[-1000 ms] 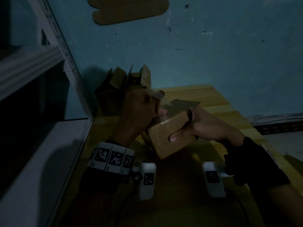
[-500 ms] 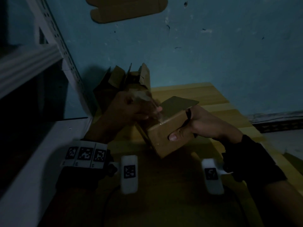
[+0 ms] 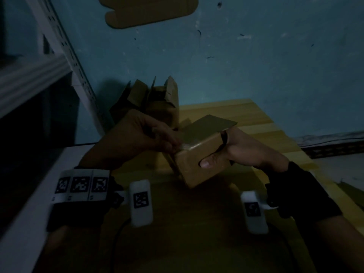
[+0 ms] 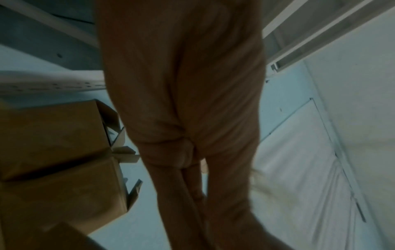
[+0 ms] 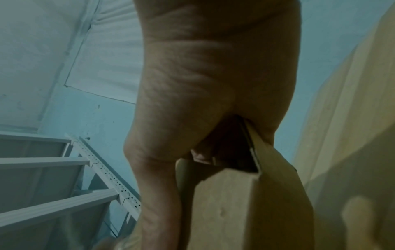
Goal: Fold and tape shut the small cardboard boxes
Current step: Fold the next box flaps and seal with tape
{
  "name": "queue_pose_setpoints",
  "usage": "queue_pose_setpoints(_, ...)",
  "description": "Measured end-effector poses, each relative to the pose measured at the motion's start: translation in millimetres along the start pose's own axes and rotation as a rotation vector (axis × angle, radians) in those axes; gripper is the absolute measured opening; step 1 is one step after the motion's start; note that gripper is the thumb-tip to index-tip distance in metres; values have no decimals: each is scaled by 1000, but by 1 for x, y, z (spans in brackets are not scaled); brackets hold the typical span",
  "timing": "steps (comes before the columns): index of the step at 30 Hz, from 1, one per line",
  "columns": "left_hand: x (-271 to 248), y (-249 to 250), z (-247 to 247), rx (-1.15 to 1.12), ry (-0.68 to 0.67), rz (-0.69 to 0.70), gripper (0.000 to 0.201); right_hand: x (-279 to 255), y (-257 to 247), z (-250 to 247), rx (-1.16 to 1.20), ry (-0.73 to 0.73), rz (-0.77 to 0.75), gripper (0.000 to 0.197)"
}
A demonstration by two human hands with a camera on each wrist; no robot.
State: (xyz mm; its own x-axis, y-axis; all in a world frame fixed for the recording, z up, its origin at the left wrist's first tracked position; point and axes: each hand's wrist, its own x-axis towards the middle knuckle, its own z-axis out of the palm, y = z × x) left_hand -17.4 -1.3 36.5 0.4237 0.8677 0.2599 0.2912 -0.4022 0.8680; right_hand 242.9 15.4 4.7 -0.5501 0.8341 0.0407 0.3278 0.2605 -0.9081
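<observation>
A small brown cardboard box (image 3: 199, 164) is held tilted above the wooden table (image 3: 256, 123). My right hand (image 3: 236, 150) grips its right end, thumb on the front face, fingers over the open flap. In the right wrist view the box (image 5: 245, 203) hangs below my right hand (image 5: 213, 84). My left hand (image 3: 149, 134) reaches in from the left, and its fingertips pinch a strip of clear tape (image 3: 186, 145) at the box's upper left edge. In the left wrist view my left hand (image 4: 188, 118) is blurred and the tape is hard to make out.
Other cardboard boxes (image 3: 157, 103) with raised flaps stand behind my hands against the blue wall, and show as boxes (image 4: 53, 143) in the left wrist view. A flat cardboard blank (image 3: 149, 10) is at the top. A white metal shelf (image 3: 39, 75) borders the left.
My left hand has come down and leftwards from above the box, bringing the tape strip to the box's top edge. The right hand keeps the box almost still.
</observation>
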Motion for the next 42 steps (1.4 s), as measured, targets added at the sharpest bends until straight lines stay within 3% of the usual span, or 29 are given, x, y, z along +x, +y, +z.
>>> queue_pose_setpoints(3, -3, 4, -1, -5, -46, -10, 14, 1, 1, -1, 4, 6, 15, 31)
queue_pose_setpoints(6, -5, 2, -4, 9, -83, -22, 27, 1, 2, -1, 6, 3, 6, 31)
queue_pose_setpoints(11, -11, 0, -13, -149, -247, -39, 77, 0, 2, 0, 16, 10, 20, 25)
queue_pose_setpoints(13, -10, 1, -10, -180, -226, -38, 68, 0, 2, 0, 25, 20, 15, 26)
queue_pose_setpoints(16, -4, 4, 3, -109, -56, -12, 27, 2, 1, 1, 29, 41, 14, 26)
queue_pose_setpoints(25, 11, 10, 25, 90, 178, 21, 32, 3, 1, 3, 28, 22, 30, 24)
queue_pose_setpoints(28, 14, 14, 26, 141, 230, 33, 47, 4, 2, 3, 41, 25, 33, 23)
queue_pose_setpoints(33, 19, 14, 27, 289, 228, 15, 61, 5, 2, 3, 43, 36, 35, 23)
queue_pose_setpoints(42, 23, 14, 24, 576, 255, -30, 57, 7, 6, 6, 16, 68, 15, 34)
